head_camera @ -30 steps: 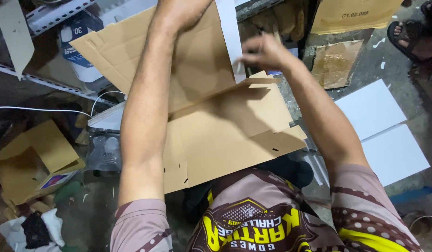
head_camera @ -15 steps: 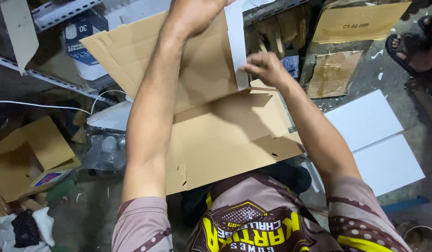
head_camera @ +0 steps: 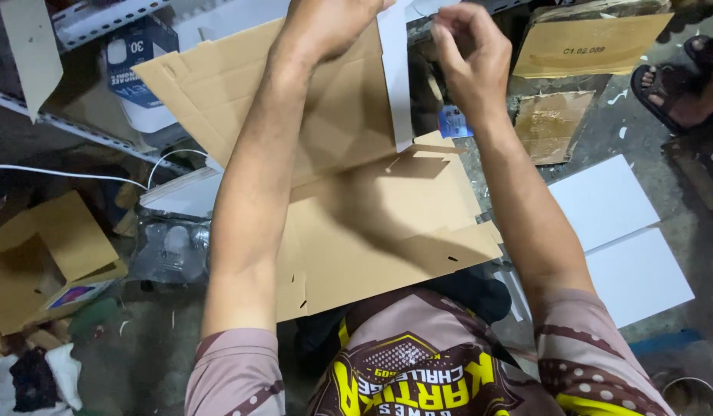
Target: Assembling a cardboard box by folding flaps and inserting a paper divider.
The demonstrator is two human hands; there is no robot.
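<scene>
A person sits and looks down at a large flat sheet of brown cardboard [head_camera: 372,231], a die-cut box blank with slots and flaps. The near part of it lies across the person's lap; the far part is folded up and leans away from the body.

The left hand [head_camera: 326,23] is at the top edge of the view, on the raised far panel of the cardboard. The fingers go out of the frame, so I cannot tell if this grip is closed on the panel or only pressing on it. The forearm runs straight down over the middle of the sheet.

The right hand [head_camera: 468,58] is just to the right of a narrow white strip [head_camera: 395,85] that stands along the right edge of the raised panel. Its fingers are curled together in a closed pinch, near the upper end of the strip. What the fingertips pinch is hidden by the hand. The cardboard lies below and to the left of this grip.

Around the person, on the floor: two white rectangular boards [head_camera: 618,239] to the right, a brown carton [head_camera: 595,42] at the upper right, a small open cardboard box [head_camera: 45,262] to the left, a white cable [head_camera: 71,176], and a sandalled foot [head_camera: 676,88] of another person at the far right.
</scene>
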